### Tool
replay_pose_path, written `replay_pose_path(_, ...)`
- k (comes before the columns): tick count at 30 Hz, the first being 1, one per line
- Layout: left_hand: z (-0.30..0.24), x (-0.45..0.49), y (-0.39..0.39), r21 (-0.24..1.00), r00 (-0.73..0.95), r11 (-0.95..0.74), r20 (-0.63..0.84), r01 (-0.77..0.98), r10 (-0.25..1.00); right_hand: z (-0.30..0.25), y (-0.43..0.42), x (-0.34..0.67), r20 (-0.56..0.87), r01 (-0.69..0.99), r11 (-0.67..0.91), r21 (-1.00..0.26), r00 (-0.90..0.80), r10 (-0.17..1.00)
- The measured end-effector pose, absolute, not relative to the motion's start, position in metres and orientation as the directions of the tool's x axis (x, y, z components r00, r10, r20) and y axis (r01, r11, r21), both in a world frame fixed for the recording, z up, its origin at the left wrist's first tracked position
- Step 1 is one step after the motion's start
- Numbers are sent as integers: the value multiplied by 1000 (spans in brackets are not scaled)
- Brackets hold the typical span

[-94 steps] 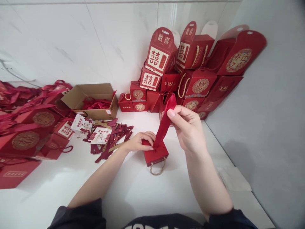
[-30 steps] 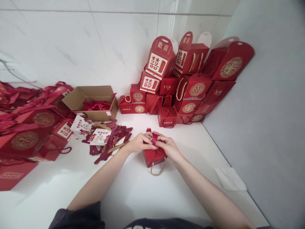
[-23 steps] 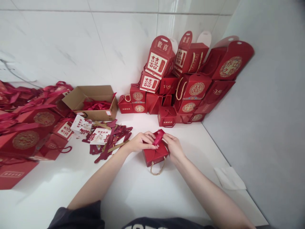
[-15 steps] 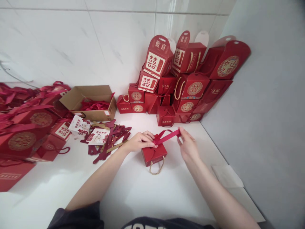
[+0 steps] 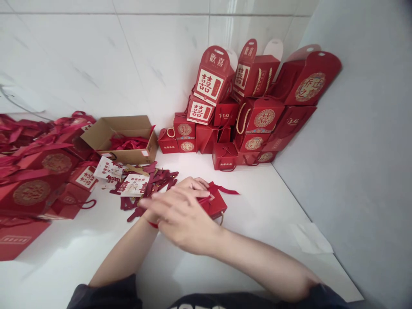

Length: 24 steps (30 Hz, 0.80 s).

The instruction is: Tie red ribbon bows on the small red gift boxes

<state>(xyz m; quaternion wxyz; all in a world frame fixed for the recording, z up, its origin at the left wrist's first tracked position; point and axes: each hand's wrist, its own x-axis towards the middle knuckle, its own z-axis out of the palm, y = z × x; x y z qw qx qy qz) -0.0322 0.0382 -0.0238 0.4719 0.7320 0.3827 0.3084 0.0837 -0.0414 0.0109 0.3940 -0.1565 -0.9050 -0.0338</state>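
Observation:
A small red gift box [image 5: 219, 207] stands on the white table, its rope handle partly visible at the front. On its top lies a red ribbon [image 5: 229, 190], one loose end trailing to the right. My left hand [image 5: 195, 185] is closed on the ribbon at the box's upper left, its fingers partly covered. Crossing in front of the left wrist, my right hand [image 5: 182, 216] is blurred by motion. A bit of red shows beneath its fingers, apparently the ribbon pulled leftward; the grip itself is partly hidden.
Red boxes [image 5: 209, 83] are stacked at the back right, and a pile of ribboned boxes [image 5: 30, 189] stands at left. A cardboard box [image 5: 128, 155] holds red ribbons. Dark red straps [image 5: 154, 182] and printed white cards [image 5: 133, 184] lie beside my left hand.
My right hand has swept from the right of the box across to the left, over my left wrist. The gift box's front is now largely covered; a ribbon end trails to the right.

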Motion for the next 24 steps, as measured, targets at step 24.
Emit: replay_pose_path(24,-26,-37,42,896,757,-364,50,254,651,-54,66,186,120,110,286,-952,-724,679)
